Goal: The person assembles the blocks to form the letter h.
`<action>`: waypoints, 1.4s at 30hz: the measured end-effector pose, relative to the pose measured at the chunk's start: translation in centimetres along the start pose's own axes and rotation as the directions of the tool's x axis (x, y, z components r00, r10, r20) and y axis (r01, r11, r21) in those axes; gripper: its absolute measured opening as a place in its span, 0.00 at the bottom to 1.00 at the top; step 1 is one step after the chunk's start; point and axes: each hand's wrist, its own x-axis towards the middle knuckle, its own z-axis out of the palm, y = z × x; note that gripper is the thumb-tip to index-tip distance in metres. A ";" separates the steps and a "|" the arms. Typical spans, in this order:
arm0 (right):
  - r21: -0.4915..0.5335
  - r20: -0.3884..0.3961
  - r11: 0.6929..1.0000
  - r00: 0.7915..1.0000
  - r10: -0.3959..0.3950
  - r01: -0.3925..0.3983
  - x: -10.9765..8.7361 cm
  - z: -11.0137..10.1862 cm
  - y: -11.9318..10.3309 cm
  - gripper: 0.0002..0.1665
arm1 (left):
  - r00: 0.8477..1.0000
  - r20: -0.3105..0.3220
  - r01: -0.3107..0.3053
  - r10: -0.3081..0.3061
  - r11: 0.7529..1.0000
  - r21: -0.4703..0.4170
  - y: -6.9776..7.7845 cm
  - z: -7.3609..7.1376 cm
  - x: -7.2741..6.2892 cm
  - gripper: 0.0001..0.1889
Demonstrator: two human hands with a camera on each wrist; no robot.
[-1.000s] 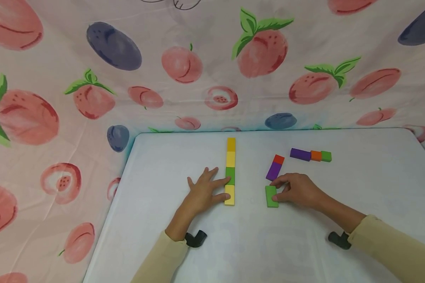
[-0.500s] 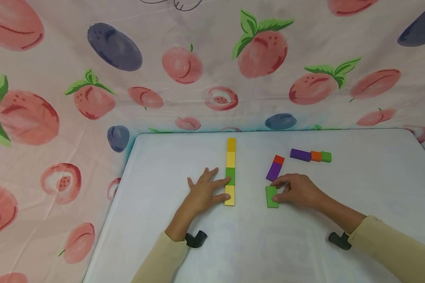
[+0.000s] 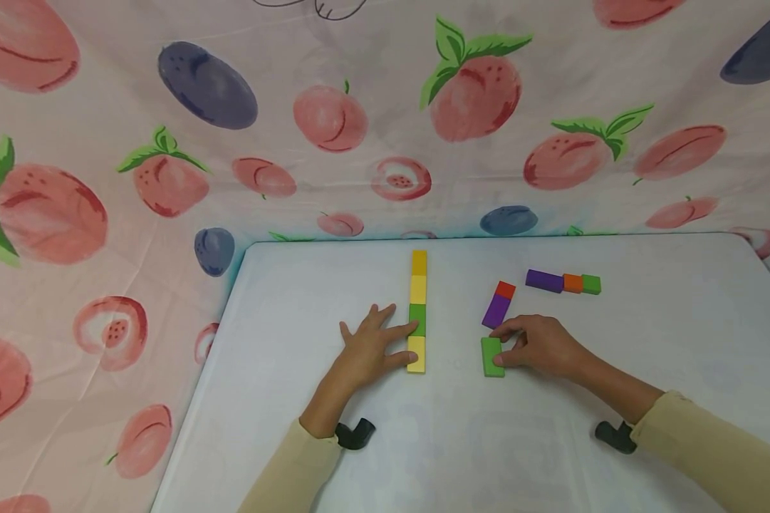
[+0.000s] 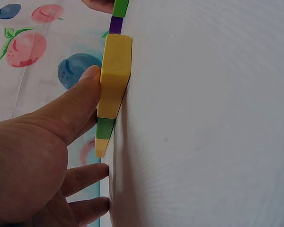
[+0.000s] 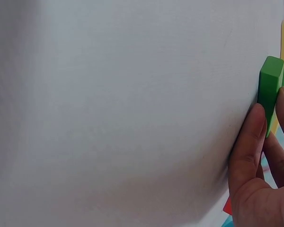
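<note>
Green block [image 3: 490,354] | pinched, left of right hand [image 3: 540,347] | left hand [image 3: 365,353] spread, touching yellow block [image 3: 418,345]

Fruit-print cloth [image 3: 385,60] behind white table [image 3: 308,299]

a white table [image 3: 282,313] bears a yellow-and-green block row [image 3: 417,311], a green block [image 3: 490,358] and two purple-ended rows [image 3: 544,281].

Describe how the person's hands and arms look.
The left hand and right hand are ungloved. The left sleeve and right sleeve are plain beige. A black bent piece shows beside each sleeve's end. No cables show.
</note>
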 end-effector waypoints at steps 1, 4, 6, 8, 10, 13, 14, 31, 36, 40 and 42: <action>0.001 0.001 1.000 1.000 0.000 0.000 0.0 0.0 0.0 0.26 | 1.000 0.001 0.001 -0.001 1.000 0.001 0.0 0.0 0.0 0.31; 0.012 0.009 1.000 1.000 0.004 -0.004 0.0 -0.1 0.0 0.26 | 1.000 -0.001 0.001 -0.001 1.000 0.003 0.0 0.0 0.0 0.30; 0.018 0.014 1.000 1.000 0.023 -0.023 0.0 -0.1 -0.1 0.25 | 1.000 0.000 0.002 -0.002 1.000 0.005 0.0 0.0 0.0 0.31; 0.022 0.015 0.999 0.999 0.042 -0.042 0.1 -0.2 -0.1 0.25 | 1.000 -0.001 0.002 -0.002 1.000 0.006 0.0 0.0 0.0 0.31; 0.025 0.010 0.998 0.998 0.061 -0.061 0.2 -0.3 -0.1 0.23 | 1.000 0.000 0.002 -0.002 1.000 0.004 0.0 0.0 -0.1 0.31; 0.033 -0.014 0.996 0.997 0.079 -0.078 0.4 -0.5 0.0 0.21 | 1.000 0.001 -0.001 0.001 1.000 0.003 0.0 0.0 -0.1 0.31; 0.039 -0.024 0.996 0.996 0.080 -0.079 0.4 -0.7 0.0 0.20 | 1.000 0.000 -0.003 0.003 1.000 0.003 0.0 0.0 -0.1 0.31; 0.079 -0.163 0.984 0.971 0.174 -0.162 1.8 -1.6 0.3 0.32 | 1.000 0.000 -0.006 0.006 1.000 -0.016 0.0 -0.1 -0.2 0.31; 0.067 -0.152 0.980 0.969 0.194 -0.186 2.2 -1.5 0.3 0.36 | 1.000 0.000 -0.006 0.006 1.000 -0.015 0.0 -0.2 -0.2 0.31; 0.049 -0.143 0.980 0.970 0.196 -0.191 2.5 -1.4 0.5 0.38 | 1.000 0.001 -0.007 0.007 1.000 -0.017 -0.1 -0.2 -0.2 0.31; 0.045 -0.140 0.981 0.971 0.194 -0.190 2.6 -1.3 0.6 0.38 | 1.000 0.003 -0.007 0.007 1.000 -0.016 -0.1 -0.1 -0.2 0.31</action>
